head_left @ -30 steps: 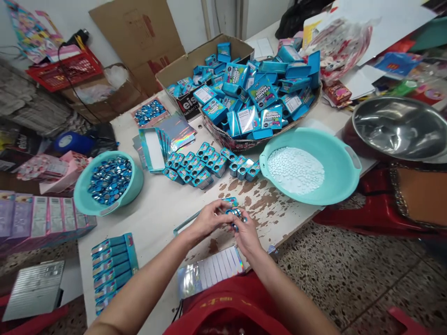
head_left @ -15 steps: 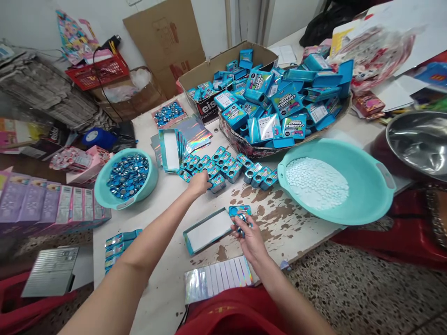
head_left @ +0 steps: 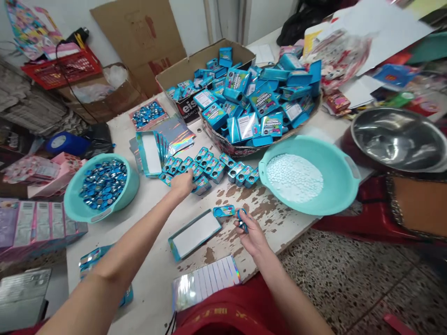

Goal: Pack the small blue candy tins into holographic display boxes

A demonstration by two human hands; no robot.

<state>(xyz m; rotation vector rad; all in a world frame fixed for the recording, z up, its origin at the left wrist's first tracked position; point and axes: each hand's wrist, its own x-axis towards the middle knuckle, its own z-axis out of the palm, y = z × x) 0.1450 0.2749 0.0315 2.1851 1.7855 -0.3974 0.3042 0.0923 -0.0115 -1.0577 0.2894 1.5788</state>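
Note:
My left hand [head_left: 182,183] reaches to the cluster of small blue boxes [head_left: 214,170] with round holes in their tops. Its fingers are bent down among the nearest boxes; the fingertips and anything they pinch are hidden. My right hand [head_left: 253,235] is closed on several blue and silver round caps [head_left: 242,222], held above the table near its front edge. Just left of it lies a single blue box [head_left: 224,211], at the end of a shallow tray [head_left: 195,233] with a white inside. More such caps fill a turquoise basin [head_left: 131,188] at the left.
A turquoise tub [head_left: 344,186] with small white pellets stands at the right, beside a steel bowl [head_left: 398,135]. Behind are cartons heaped with blue packages [head_left: 244,125]. Stacked trays [head_left: 149,153] lie left of the boxes. A striped shiny sheet [head_left: 207,281] lies at the front edge.
The view has swung right, so everything sits further left in the picture. My right hand has drawn a little right, away from the single blue box. My left hand stays among the boxes.

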